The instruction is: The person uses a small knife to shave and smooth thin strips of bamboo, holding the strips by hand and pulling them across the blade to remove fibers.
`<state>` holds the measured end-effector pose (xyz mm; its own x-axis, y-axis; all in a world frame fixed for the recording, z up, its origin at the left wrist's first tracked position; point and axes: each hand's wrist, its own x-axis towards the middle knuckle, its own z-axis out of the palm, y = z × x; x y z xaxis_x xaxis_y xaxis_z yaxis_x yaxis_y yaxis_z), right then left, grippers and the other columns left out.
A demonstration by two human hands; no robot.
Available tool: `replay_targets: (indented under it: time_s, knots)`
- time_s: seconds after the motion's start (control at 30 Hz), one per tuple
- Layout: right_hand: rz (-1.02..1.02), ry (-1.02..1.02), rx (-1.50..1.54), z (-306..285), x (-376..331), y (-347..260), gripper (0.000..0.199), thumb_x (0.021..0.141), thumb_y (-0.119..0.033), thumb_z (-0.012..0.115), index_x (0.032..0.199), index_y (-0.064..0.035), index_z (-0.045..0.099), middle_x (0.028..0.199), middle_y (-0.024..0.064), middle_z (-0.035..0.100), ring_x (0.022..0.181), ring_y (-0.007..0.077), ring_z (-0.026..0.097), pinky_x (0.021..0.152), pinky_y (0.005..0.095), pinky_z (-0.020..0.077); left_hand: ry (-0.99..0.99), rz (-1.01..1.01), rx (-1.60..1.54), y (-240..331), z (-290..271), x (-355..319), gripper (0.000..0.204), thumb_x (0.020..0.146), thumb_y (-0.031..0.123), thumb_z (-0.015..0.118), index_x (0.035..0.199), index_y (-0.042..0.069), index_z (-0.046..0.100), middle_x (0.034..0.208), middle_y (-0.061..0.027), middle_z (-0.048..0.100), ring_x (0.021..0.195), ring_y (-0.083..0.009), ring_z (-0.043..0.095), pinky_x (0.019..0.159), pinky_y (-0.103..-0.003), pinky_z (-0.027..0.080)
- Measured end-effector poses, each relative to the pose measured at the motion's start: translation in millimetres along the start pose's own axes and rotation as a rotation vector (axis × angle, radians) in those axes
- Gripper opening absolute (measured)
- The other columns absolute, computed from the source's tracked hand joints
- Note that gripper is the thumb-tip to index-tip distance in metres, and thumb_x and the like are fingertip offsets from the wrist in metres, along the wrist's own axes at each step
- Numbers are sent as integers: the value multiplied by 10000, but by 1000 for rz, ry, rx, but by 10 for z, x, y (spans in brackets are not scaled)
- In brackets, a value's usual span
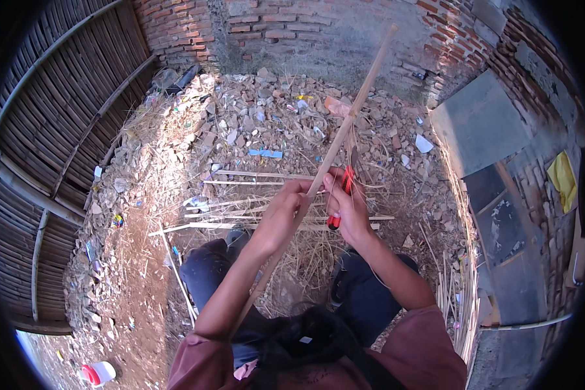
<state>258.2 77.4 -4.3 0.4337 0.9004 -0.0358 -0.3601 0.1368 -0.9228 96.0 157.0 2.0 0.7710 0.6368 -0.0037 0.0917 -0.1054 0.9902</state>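
A long pale bamboo strip (338, 144) slants from my lap up toward the far right. My left hand (283, 218) is closed around its middle, with the strip's lower end running along my left forearm. In my right hand (350, 211), closed beside the strip, is a red-handled knife (349, 180). A narrow dark blade seems to rise from the handle close to the strip; my fingers cover much of the tool. Thin shavings hang off the strip near the blade. Below my hands, several split bamboo strips (240, 225) lie across the ground between my feet.
Rubble (253, 123) and litter spread toward a brick wall (286, 36). A bamboo slat wall (58, 123) stands at left. Flat grey panels (481, 123) lean at right, with more long strips (458, 305) near them. A red-and-white container (99, 373) sits at lower left.
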Motion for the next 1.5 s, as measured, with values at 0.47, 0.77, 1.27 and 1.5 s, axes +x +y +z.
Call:
replay_targets:
  time_s: [0.47, 0.77, 1.27, 1.5]
  knots:
    - [-333, -152, -779, -543, 418, -100, 338, 1013, -218, 663, 1293, -30, 673, 797, -41, 541, 700, 63, 473, 657, 225, 400, 157, -39, 151, -66, 215, -443, 250, 1092, 261, 518, 1058, 13, 526, 707, -35, 502, 633, -126, 481, 574, -347, 406]
    - [-383, -349, -833, -410, 194, 16, 285, 998, -227, 668, 1191, -16, 667, 906, 78, 679, 758, 134, 632, 676, 301, 493, 292, -26, -29, -121, 162, -416, 249, 1093, 285, 527, 1047, 41, 533, 719, 56, 453, 615, -41, 416, 542, -243, 362]
    - [-597, -453, -981, -332, 180, -95, 232, 925, -220, 769, 1012, -16, 700, 827, 81, 699, 705, 214, 697, 649, 329, 549, 253, -4, 31, -127, 299, -462, 220, 1096, 242, 539, 1035, 31, 519, 677, 52, 460, 598, -30, 408, 525, -246, 342]
    - [-679, -404, -1003, -327, 194, -91, 288, 901, -238, 791, 1012, 16, 715, 865, 132, 726, 702, 250, 701, 626, 350, 546, 307, 86, 203, -60, 364, -489, 228, 1099, 195, 471, 1021, -13, 526, 678, -200, 535, 592, -378, 562, 577, -453, 419]
